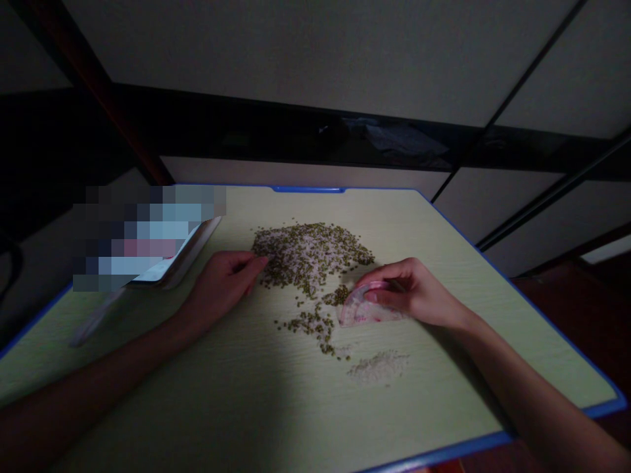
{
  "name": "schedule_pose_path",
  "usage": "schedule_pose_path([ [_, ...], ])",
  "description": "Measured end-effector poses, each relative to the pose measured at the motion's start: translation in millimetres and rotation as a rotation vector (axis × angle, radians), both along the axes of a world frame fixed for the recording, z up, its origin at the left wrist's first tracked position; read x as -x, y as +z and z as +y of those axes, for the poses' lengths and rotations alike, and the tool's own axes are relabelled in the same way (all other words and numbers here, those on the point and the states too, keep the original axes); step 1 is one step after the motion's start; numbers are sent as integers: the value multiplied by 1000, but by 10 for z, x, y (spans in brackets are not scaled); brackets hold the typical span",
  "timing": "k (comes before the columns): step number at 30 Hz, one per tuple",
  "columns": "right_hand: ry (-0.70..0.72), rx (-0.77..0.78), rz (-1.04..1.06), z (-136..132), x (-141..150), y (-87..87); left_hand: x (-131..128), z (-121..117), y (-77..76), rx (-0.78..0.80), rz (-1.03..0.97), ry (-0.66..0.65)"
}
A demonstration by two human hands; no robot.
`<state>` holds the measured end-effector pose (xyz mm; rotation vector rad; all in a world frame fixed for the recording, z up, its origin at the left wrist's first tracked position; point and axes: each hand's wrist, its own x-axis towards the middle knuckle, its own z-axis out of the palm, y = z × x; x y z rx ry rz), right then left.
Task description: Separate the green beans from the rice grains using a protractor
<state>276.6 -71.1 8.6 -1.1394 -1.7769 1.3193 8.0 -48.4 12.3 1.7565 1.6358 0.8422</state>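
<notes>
A pile of mixed green beans and pale rice-like grains (310,253) lies on the pale table. My right hand (411,292) pinches a clear half-round protractor with pink markings (362,310), thumb on its near face. The protractor's left end is beside a small clump of green beans (338,295). My left hand (227,279) is closed at the pile's left edge, fingers curled under and thumb against them; whatever it may hold is hidden. A smaller strip of mixed beans and grains (315,326) lies nearer me. Close by is a separate patch of pale grains (379,366).
On the left, a lit-screen device (160,268), partly blurred out, lies tilted on the table. The pale tabletop (236,407) has a blue edge and a blue handle-like piece (309,190) at the far side. Cabinet panels (296,59) stand behind it.
</notes>
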Motion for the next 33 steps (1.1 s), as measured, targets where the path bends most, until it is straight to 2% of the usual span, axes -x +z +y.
schedule_pose_path([
  [8, -43, -2, 22, 8, -24, 0, 4, 9, -10, -12, 7, 0],
  [18, 37, -59, 21, 2, 38, -12, -2, 5, -5, -6, 3, 1],
  [33, -57, 17, 90, 0, 70, -52, -3, -2, -7, -1, 3, -5],
])
